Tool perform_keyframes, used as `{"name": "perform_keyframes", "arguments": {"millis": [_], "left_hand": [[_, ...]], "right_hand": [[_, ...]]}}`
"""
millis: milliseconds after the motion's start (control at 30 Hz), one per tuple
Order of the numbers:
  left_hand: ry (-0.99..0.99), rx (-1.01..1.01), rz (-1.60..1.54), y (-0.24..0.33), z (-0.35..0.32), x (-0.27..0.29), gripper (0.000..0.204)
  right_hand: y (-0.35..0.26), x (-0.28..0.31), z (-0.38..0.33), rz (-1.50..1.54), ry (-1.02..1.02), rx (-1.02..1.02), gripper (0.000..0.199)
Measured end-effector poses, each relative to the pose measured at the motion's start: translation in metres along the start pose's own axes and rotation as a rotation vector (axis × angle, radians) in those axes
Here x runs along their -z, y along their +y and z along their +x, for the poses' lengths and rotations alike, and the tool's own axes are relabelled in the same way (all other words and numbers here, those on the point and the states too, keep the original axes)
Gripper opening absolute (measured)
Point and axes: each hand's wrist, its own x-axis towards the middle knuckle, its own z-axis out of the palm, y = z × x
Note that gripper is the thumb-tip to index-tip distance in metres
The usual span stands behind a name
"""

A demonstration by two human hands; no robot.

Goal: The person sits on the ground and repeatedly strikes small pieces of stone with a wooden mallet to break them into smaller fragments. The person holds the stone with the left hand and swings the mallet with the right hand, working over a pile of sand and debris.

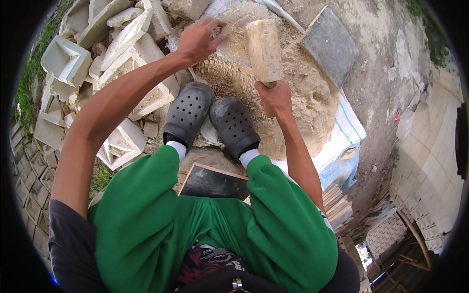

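Observation:
My right hand (276,97) grips the handle of a wooden mallet (264,49), whose thick pale head points away from me over a mound of sand (303,93). My left hand (198,40) reaches forward and pinches a small pale piece (225,29) at the top of the mound, just left of the mallet head. My feet in dark perforated clogs (212,119) rest at the near foot of the mound, and green trousers fill the lower frame.
A heap of broken white moulded blocks (97,63) lies to the left. A dark square slab (330,45) sits on the sand at upper right, another dark board (213,183) under my legs. White sacking (344,132) and stacked pale tiles (430,161) are right.

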Motion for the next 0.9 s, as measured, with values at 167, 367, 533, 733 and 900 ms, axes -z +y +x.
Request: {"name": "perform_keyframes", "arguments": {"millis": [167, 367, 533, 733, 900], "left_hand": [[-0.007, -0.044, 0.039, 0.007, -0.019, 0.000, 0.033], [-0.023, -0.070, -0.014, 0.026, -0.012, -0.020, 0.033], [-0.055, -0.095, 0.034, 0.041, 0.023, -0.030, 0.033], [-0.018, -0.101, -0.008, 0.026, 0.011, -0.020, 0.031], [0.045, -0.060, 0.074, 0.005, 0.009, -0.009, 0.036]], "right_hand": [[-0.011, 0.006, -0.009, -0.035, 0.025, -0.078, 0.033], [-0.026, 0.015, -0.019, 0.131, 0.047, -0.189, 0.036], [-0.022, 0.019, -0.016, 0.120, 0.047, -0.189, 0.035], [-0.009, 0.009, -0.014, 0.224, 0.159, 0.047, 0.032], [0.002, -0.008, -0.008, 0.066, 0.097, -0.035, 0.032]]}}
